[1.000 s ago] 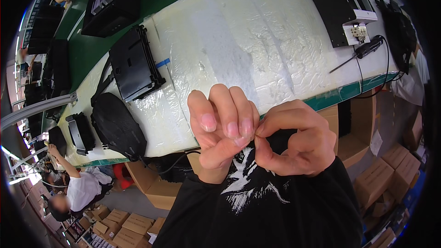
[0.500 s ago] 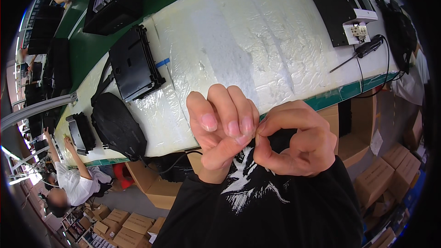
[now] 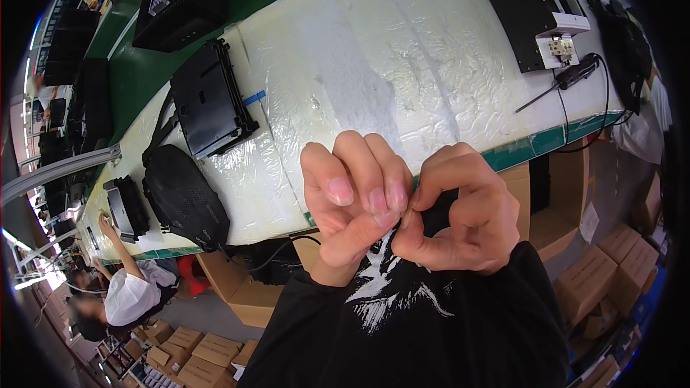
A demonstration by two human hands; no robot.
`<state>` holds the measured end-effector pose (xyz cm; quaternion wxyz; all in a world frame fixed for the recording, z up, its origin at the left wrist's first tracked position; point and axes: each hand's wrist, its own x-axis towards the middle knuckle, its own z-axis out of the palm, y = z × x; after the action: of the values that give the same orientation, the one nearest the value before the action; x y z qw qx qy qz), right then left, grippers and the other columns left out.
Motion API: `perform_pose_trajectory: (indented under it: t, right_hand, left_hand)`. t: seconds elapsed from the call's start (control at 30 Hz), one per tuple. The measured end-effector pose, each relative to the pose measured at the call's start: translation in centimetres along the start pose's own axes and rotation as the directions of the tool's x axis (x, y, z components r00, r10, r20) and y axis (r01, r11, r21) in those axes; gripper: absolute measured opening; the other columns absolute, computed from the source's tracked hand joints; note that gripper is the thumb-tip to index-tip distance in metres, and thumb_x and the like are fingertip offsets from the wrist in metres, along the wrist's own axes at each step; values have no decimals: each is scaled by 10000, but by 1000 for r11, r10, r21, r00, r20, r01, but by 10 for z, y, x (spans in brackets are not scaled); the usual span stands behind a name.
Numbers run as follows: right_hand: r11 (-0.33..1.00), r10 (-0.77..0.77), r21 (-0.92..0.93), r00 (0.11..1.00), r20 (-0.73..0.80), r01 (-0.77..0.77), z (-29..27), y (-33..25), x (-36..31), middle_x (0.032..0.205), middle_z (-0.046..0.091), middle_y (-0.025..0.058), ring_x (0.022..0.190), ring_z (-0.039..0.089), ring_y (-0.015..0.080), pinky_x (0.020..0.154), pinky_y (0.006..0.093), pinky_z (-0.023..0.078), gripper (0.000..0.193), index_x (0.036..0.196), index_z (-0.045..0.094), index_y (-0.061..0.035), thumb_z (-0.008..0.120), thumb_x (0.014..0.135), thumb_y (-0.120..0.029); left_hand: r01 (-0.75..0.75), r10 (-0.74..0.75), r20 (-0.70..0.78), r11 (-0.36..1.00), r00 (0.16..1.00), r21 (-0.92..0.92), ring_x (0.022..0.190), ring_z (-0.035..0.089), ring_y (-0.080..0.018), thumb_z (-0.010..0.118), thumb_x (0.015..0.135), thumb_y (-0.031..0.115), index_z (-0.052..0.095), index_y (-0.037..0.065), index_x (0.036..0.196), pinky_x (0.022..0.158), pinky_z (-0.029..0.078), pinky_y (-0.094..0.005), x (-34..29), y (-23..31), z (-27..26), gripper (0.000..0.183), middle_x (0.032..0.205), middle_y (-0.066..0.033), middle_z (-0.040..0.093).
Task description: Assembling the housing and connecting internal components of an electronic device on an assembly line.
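Above the near edge of the plastic-covered table (image 3: 345, 50), my two hands meet fingertip to fingertip. My left hand (image 3: 356, 197) is closed, thumb pressed against its fingers, with the nails facing up. In my right hand (image 3: 467, 212), thumb and index finger form a pinch whose tips touch the left fingertips. Whatever lies between the fingertips is too small or too hidden to make out. Beyond the hands to the right lies a black-handled electric screwdriver (image 3: 577, 74) on the table, with its long bit pointing left and a cord attached.
At the far right stands a black and white screw feeder (image 3: 535, 18). To the left lie a black plastic housing (image 3: 208, 100) and a black mesh backpack (image 3: 185, 197). Cardboard boxes (image 3: 201, 359) are stacked on the floor. A co-worker in white (image 3: 133, 294) sits at the left.
Both hands, still joined at the fingertips, have shifted very slightly; the left one moved a little to the right. The co-worker at the left has changed posture and lowered an arm.
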<state>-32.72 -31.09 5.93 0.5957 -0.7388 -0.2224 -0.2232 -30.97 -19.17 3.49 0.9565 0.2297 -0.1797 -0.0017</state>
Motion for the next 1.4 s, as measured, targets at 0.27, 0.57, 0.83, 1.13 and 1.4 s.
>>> perform_pose_trajectory:
  t: [0.27,0.57,0.83,1.13,1.4]
  right_hand:
    - [1000,16,11,1000,-13,-16,6,3,-4,809,513,83,642,484,161,545,268,388,437,792,328,-108,631,575,121]
    - [994,-103,23,975,-198,110,12,13,1,723,536,94,533,467,164,443,240,378,337,674,386,-62,621,527,130]
    - [914,136,-305,911,-389,-267,-10,96,10,775,495,58,618,465,150,585,263,406,228,749,442,-32,626,674,80]
    - [786,306,-396,855,-419,-475,-10,205,9,749,533,107,593,542,205,563,315,447,139,819,540,-30,624,711,-4]
    - [826,306,-350,872,-383,-443,-7,205,3,773,545,110,637,584,235,580,336,468,118,805,537,-29,606,712,-6]
  left_hand:
    - [56,-58,-17,996,998,-74,783,490,-193,574,745,-28,406,156,912,681,454,-302,-2,-2,0,300,806,-42,454]
    - [55,-60,-24,987,998,-151,782,482,-187,571,717,-63,402,156,926,673,437,-292,5,-6,0,347,818,-37,451]
    - [-25,30,-111,999,993,46,794,425,-160,576,587,-247,354,172,947,648,373,-275,2,-9,-12,595,876,-21,390]
    - [26,-10,-91,983,996,179,789,415,-138,569,611,-252,342,155,908,621,372,-271,3,-19,-14,552,877,-21,382]
    - [188,-150,-114,829,982,527,879,558,-168,674,687,-182,532,12,897,780,505,-291,21,-25,-20,319,940,-85,519]
